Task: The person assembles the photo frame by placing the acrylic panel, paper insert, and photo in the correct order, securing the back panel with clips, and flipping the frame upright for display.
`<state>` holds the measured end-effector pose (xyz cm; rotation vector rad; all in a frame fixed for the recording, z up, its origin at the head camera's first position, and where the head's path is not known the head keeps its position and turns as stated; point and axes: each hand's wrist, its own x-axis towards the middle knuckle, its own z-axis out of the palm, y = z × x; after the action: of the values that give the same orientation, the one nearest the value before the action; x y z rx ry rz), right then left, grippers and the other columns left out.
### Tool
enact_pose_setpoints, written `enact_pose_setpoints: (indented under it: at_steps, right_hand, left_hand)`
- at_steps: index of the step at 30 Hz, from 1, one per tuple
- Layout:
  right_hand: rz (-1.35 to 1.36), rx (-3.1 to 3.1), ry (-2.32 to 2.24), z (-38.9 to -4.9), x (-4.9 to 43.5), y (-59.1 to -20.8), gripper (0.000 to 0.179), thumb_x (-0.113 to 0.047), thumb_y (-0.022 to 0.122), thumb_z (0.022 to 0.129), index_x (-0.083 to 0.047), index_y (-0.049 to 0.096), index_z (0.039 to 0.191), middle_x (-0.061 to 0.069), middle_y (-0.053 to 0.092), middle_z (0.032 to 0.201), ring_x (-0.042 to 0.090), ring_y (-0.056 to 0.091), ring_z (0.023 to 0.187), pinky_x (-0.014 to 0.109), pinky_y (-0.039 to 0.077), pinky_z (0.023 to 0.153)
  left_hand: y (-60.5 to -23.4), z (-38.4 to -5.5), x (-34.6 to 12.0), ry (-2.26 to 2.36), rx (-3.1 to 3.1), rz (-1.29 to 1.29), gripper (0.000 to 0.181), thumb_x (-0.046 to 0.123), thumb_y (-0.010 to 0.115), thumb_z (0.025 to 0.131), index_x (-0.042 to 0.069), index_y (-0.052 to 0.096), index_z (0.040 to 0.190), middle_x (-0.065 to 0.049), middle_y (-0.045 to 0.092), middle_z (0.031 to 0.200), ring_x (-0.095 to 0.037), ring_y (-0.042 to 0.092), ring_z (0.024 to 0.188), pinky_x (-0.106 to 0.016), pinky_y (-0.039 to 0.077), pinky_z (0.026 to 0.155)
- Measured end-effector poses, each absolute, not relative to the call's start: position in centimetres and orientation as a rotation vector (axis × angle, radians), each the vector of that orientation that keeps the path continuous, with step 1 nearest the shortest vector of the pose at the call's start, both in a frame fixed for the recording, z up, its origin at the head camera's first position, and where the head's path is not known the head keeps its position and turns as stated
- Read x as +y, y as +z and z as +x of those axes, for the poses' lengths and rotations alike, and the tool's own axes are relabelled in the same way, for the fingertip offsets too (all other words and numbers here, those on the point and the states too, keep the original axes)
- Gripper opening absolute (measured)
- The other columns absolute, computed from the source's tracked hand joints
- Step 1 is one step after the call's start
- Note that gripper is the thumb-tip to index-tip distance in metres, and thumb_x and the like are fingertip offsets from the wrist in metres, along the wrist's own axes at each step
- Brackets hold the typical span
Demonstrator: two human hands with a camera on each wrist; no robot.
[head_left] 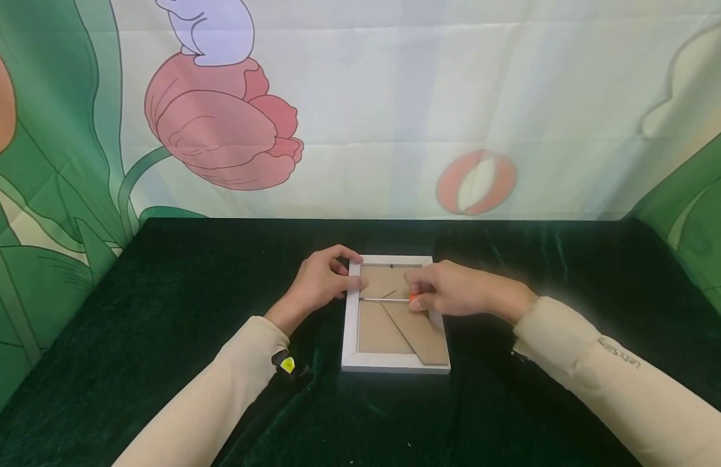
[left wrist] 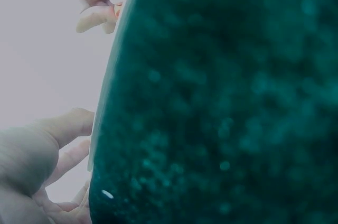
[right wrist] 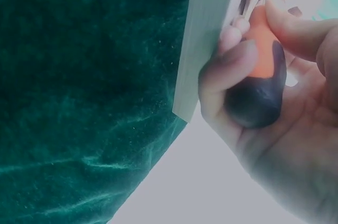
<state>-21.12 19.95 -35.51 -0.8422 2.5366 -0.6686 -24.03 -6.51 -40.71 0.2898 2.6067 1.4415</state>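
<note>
A white picture frame lies back up on the dark green cloth, its brown backing board showing. My left hand holds the frame's upper left side, thumb over the rim and index finger at the top corner. In my right hand is a screwdriver; its orange and black handle lies within the curled fingers in the right wrist view. The metal shaft runs level across the backing, its tip at the inner left edge. A slanted cardboard stand flap lies partly under the right hand.
Dark green velvet cloth covers the table around the frame. Behind it hangs a printed curtain with flowers and leaves. A small dark tab sits at the frame's top inner edge.
</note>
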Motion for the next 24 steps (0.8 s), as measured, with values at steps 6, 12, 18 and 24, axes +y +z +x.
enact_pose_setpoints:
  at_steps: [6, 12, 18, 24]
  right_hand:
    - [-0.800, 2.520, -0.645, -21.2, 19.7, -35.2, 0.019, -0.018, 0.075, 0.100, -0.017, 0.059, 0.092, 0.001, 0.057, 0.078, 0.019, 0.056, 0.061, 0.028, 0.045, 0.054]
    - [-0.718, 2.499, -0.621, -21.1, 19.6, -34.8, 0.018, -0.021, 0.076, 0.100, -0.018, 0.059, 0.093, 0.003, 0.060, 0.084, 0.023, 0.059, 0.062, 0.029, 0.051, 0.053]
    - [-0.677, 2.474, -0.593, -21.3, 19.5, -34.5, 0.017, -0.023, 0.075, 0.100, -0.018, 0.060, 0.094, 0.004, 0.062, 0.087, 0.026, 0.061, 0.068, 0.030, 0.054, 0.054]
    - [-0.649, 2.461, -0.572, -21.4, 19.2, -34.4, 0.017, -0.023, 0.075, 0.100, -0.018, 0.060, 0.095, 0.004, 0.063, 0.089, 0.027, 0.061, 0.067, 0.029, 0.053, 0.054]
  left_hand:
    - [-40.8, -24.1, -6.5, 1.440, 2.607, 0.297, 0.041, 0.020, 0.087, 0.090, 0.014, 0.071, 0.128, -0.012, 0.064, 0.103, -0.028, 0.068, 0.085, -0.033, 0.064, 0.075]
    - [-40.8, -24.1, -6.5, 1.434, 2.609, 0.300, 0.042, 0.020, 0.087, 0.090, 0.014, 0.071, 0.128, -0.013, 0.064, 0.102, -0.027, 0.068, 0.085, -0.033, 0.064, 0.075]
    - [-40.8, -24.2, -6.4, 1.434, 2.610, 0.291, 0.041, 0.020, 0.088, 0.090, 0.014, 0.071, 0.127, -0.012, 0.064, 0.103, -0.028, 0.068, 0.086, -0.033, 0.064, 0.075]
    - [-40.8, -24.2, -6.4, 1.434, 2.611, 0.299, 0.041, 0.020, 0.087, 0.090, 0.013, 0.071, 0.127, -0.013, 0.065, 0.102, -0.028, 0.069, 0.085, -0.033, 0.064, 0.075]
